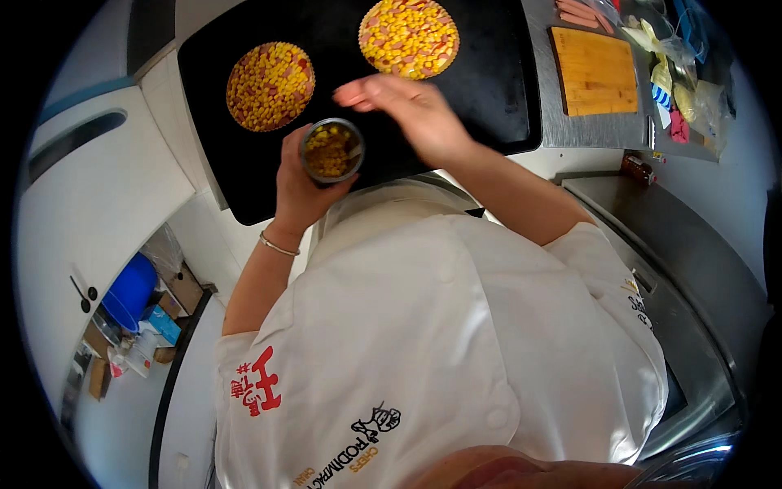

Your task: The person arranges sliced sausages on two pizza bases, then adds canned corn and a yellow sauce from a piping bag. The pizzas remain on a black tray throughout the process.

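1. Steel tabletop ran along the R side of your workspace.
2. Black tray lay in front of you, tilted in view, R end near the tabletop.
3. Wooden board sat on the tabletop, well apart from your hands.
4. Two corn-topped rounds lay on the tray, apart: one upper R, one L, both w/ pinkish bits.
5. Your R hand was over the tray, just below the upper R round; grip blurred, fingers bunched, couldn't tell if it had anything.
6. Your L hand had its grip wrapped round a metal can, approx. upright, nr the L round.
7. Yellow corn was inside the can.
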Motion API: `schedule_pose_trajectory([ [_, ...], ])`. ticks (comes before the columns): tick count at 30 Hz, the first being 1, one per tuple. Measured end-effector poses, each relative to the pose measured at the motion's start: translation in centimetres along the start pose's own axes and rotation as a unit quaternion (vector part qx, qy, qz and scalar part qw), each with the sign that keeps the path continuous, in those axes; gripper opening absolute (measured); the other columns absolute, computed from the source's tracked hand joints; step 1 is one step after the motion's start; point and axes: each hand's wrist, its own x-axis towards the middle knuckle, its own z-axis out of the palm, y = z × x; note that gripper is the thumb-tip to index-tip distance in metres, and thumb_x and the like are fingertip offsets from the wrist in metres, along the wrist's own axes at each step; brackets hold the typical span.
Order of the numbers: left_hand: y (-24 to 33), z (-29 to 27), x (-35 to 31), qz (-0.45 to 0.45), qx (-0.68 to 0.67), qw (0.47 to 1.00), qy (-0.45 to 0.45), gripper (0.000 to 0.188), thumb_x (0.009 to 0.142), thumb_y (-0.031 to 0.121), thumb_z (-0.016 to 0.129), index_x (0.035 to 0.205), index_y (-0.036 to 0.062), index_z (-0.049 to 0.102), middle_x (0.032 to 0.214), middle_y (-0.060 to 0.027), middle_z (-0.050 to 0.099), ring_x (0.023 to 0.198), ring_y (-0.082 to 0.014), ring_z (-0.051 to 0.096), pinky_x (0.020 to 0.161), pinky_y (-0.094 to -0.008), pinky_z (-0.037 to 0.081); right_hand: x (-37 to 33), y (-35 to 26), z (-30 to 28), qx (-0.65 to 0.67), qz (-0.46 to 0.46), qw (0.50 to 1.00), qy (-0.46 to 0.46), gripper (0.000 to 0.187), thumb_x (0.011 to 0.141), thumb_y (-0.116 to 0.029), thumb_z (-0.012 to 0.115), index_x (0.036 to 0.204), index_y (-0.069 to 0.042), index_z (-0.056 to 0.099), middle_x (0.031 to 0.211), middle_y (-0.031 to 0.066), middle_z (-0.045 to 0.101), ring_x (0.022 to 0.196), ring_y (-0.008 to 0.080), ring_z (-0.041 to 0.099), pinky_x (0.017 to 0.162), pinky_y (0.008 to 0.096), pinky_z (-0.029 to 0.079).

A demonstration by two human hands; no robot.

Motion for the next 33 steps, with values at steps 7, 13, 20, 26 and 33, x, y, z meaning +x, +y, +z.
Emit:
schedule_pose_trajectory([
  [7,10.8,-0.4,5.4,0.101,0.187,0.977,0.027,0.096,0.067,0.028,0.096,0.143,0.0044,0.042,0.127,-0.0174,0.060,0.114,-0.0345,0.064,0.095,-0.0426,0.054,-0.4,-6.6,-0.1,0.189,-0.015,0.982,0.007,0.043,0.111,-0.029,0.040,0.107,0.000,0.071,0.106,0.0081,0.072,0.105,0.0177,0.066,0.102,0.0313,0.048],
  [13,10.6,1.8,5.1,0.014,0.249,0.968,-0.039,0.090,0.068,0.027,0.095,0.141,0.0025,0.048,0.127,-0.0190,0.062,0.117,-0.0365,0.063,0.097,-0.0429,0.053,0.6,-1.3,-2.7,0.294,0.106,0.949,0.037,0.047,0.112,-0.029,0.036,0.109,0.001,0.071,0.108,0.0103,0.073,0.106,0.0188,0.066,0.106,0.0345,0.046],
  [20,15.0,1.7,5.1,0.110,0.245,0.962,0.045,0.092,0.065,0.033,0.095,0.138,0.0052,0.048,0.118,-0.0173,0.062,0.106,-0.0372,0.064,0.090,-0.0442,0.053,-1.5,-5.2,-3.2,0.258,-0.038,0.965,-0.015,0.044,0.111,-0.027,0.038,0.109,0.000,0.073,0.109,0.0100,0.073,0.109,0.0186,0.065,0.108,0.0341,0.044],
  [26,12.3,3.0,3.6,0.011,0.248,0.969,0.001,0.090,0.066,0.031,0.095,0.139,0.0056,0.048,0.127,-0.0179,0.062,0.116,-0.0383,0.062,0.096,-0.0448,0.053,-1.5,-1.3,-3.7,0.268,0.045,0.962,-0.001,0.043,0.111,-0.027,0.039,0.112,0.002,0.071,0.116,0.0110,0.072,0.115,0.0199,0.064,0.110,0.0357,0.042],
  [33,13.3,2.8,3.4,-0.032,0.282,0.959,-0.023,0.092,0.066,0.032,0.095,0.141,0.0058,0.047,0.127,-0.0172,0.061,0.114,-0.0368,0.064,0.095,-0.0445,0.053,-1.7,-1.8,-3.4,0.318,0.098,0.942,0.045,0.039,0.110,-0.027,0.044,0.110,0.001,0.070,0.112,0.0113,0.071,0.112,0.0224,0.065,0.107,0.0365,0.045],
])
